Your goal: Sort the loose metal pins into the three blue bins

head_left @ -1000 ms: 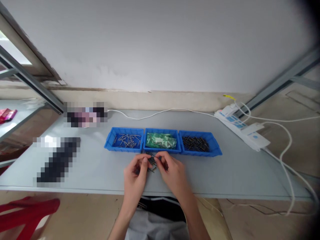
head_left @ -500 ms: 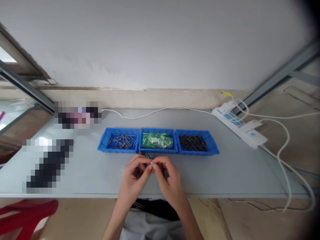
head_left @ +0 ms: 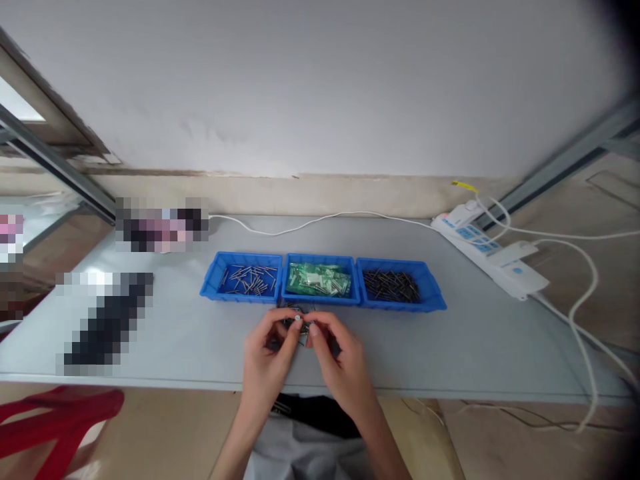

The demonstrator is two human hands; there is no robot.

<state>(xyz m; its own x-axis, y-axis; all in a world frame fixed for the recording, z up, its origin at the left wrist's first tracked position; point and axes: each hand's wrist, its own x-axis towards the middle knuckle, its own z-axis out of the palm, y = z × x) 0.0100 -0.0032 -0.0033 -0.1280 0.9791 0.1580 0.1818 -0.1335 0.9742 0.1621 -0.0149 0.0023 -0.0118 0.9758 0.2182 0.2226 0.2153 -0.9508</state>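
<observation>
My left hand (head_left: 267,357) and my right hand (head_left: 337,353) meet over the table's front middle, fingertips pinched together on a small dark part (head_left: 299,323) with a pale tip. A few loose dark pieces lie on the table just under and behind the fingers. Directly behind them stand three blue bins in a row: the left bin (head_left: 243,278) holds silver pins, the middle bin (head_left: 320,279) holds green and white parts, the right bin (head_left: 400,285) holds dark pins.
A white power strip (head_left: 487,257) with cables lies at the back right, and a white cord (head_left: 320,220) runs along the grey table's (head_left: 475,340) back edge. Blurred-out objects sit at the left. A red chair (head_left: 55,420) shows at the lower left.
Both hands stayed together at the same spot, fingers shifting slightly on the small part; a pale tip now shows between the fingertips. The view itself swayed a little.
</observation>
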